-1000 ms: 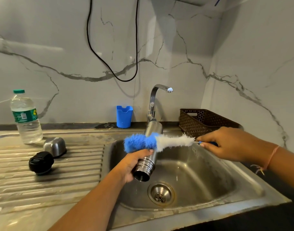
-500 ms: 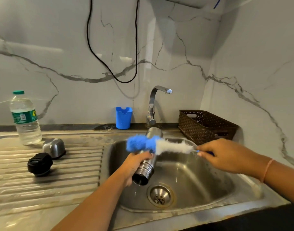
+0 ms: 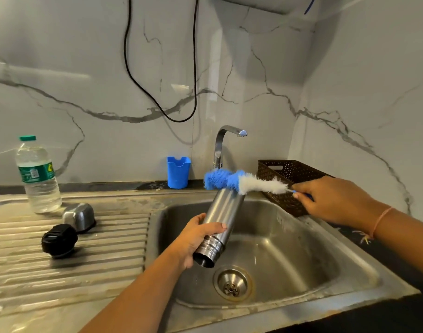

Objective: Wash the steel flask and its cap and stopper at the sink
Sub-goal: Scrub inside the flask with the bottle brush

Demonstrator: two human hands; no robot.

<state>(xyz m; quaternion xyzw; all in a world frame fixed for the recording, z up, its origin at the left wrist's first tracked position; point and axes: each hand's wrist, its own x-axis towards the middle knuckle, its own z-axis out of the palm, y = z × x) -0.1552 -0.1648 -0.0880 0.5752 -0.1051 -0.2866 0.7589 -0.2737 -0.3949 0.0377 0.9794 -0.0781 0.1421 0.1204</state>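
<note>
My left hand [image 3: 196, 236] grips the steel flask [image 3: 221, 221] near its threaded neck, holding it tilted over the sink [image 3: 301, 272] with its open mouth pointing down toward me. My right hand [image 3: 333, 200] pinches the handle of a blue and white bottle brush [image 3: 239, 182], whose bristles lie across the flask's raised base. The steel cap [image 3: 79, 216] and the black stopper [image 3: 59, 240] sit on the ribbed drainboard [image 3: 85, 260] to the left.
A plastic water bottle [image 3: 37, 176] stands at the back left of the drainboard. A blue holder [image 3: 178, 171] and the tap [image 3: 226, 143] are behind the sink. A brown perforated basket [image 3: 289, 179] sits at the right. No water runs from the tap.
The brush has slid up along the flask from near my left hand to the flask's far base. My right hand rose with it.
</note>
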